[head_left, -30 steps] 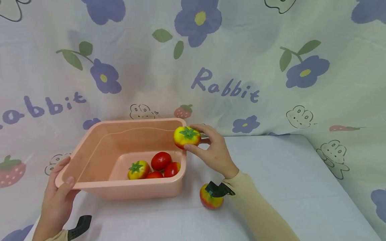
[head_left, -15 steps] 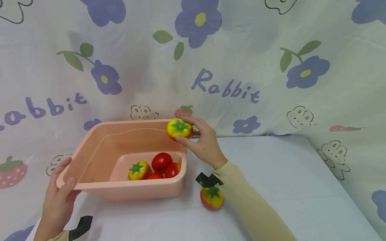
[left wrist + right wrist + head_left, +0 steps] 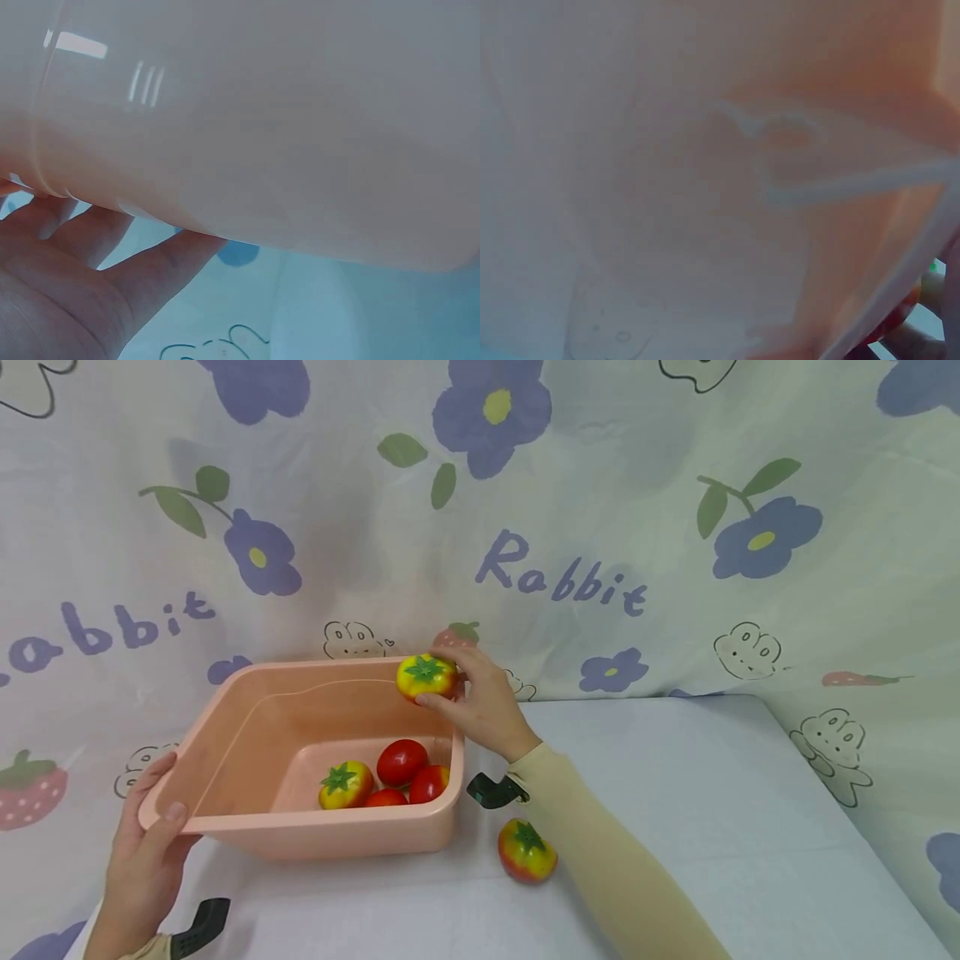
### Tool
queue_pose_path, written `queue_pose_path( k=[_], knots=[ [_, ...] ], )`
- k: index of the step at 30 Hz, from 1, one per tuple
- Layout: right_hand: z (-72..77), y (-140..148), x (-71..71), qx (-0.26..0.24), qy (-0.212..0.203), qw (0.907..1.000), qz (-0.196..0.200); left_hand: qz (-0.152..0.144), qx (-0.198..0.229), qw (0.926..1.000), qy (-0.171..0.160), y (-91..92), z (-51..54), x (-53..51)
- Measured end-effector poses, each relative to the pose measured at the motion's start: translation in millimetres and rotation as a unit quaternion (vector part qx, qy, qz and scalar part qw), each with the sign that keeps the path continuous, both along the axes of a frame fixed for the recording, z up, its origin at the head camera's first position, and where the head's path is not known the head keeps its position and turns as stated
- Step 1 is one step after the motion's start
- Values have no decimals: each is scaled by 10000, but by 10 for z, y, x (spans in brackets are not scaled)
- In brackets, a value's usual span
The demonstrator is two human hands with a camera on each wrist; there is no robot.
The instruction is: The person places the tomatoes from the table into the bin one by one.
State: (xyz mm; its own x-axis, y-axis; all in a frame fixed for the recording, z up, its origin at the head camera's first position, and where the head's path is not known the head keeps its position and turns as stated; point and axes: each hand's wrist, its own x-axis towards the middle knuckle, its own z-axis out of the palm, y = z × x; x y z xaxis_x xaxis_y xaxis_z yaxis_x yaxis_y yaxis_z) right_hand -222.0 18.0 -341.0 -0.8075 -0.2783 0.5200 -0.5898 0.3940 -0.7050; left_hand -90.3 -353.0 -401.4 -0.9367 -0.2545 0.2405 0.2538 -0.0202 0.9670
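In the head view a pink plastic bin [image 3: 300, 823] stands on the table, its opening facing me. My left hand [image 3: 142, 860] grips its left rim, thumb on top; the left wrist view shows the fingers [image 3: 161, 281] against the outer wall. Over the bin's right rim, my right hand [image 3: 487, 697] holds a yellow-red tomato [image 3: 426, 677] with a green leafy top between thumb and fingers. Inside lie a yellowish tomato [image 3: 345, 784] and several red ones, such as the red tomato [image 3: 402, 762]. Another tomato [image 3: 527, 852] rests on the table below my right forearm.
A white cloth covers the table [image 3: 675, 810], stretching away to the right. Behind it hangs a patterned curtain [image 3: 600, 510] with flowers and rabbits. The bin's outer wall [image 3: 667, 165] fills most of the right wrist view.
My right hand has moved left and slightly up with the tomato, from beside the right rim to above the bin's right end. My left hand and the bin have stayed put.
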Motion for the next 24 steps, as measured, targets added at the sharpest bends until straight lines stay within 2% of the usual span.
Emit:
queue_pose_path(
  k=[5,11,18,24],
  knots=[
    [16,-32,-15,166,-123,9998,83,4,-44,10000,-41,-7,-3,3],
    [43,12,15,426,-164,9989,-62,-26,-57,10000,-32,0,1,10],
    [41,150,84,278,-9,9996,-51,17,-36,9999,-130,-3,12,17],
    [-33,308,173,255,-57,9996,-63,-2,20,9999,-137,1,11,10]
  ],
)
